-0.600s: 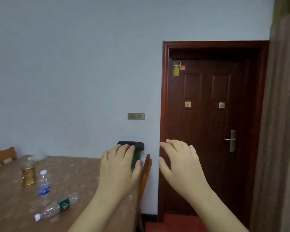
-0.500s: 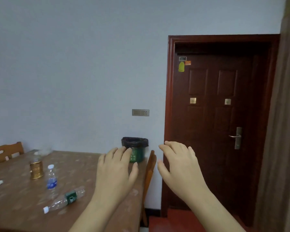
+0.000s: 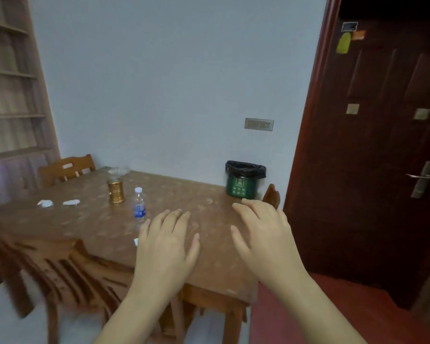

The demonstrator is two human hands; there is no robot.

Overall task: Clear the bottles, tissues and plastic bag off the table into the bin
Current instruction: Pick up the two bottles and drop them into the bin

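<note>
Empty hands (image 3: 166,247) (image 3: 266,237) hover above littered table (image 3: 209,256).

**Furniture and fittings around the room**

A brown wooden table (image 3: 209,244) with a mottled top fills the centre. A golden metal jar with a clear glass top (image 3: 116,188) stands on it toward ten o'clock. Wooden slat-back chairs sit at eight o'clock (image 3: 60,264) and eleven o'clock (image 3: 67,167). A dark red panelled door (image 3: 382,145) with a silver lever handle (image 3: 421,178) stands at three o'clock, a grey wall socket plate (image 3: 259,124) at one o'clock.
</note>
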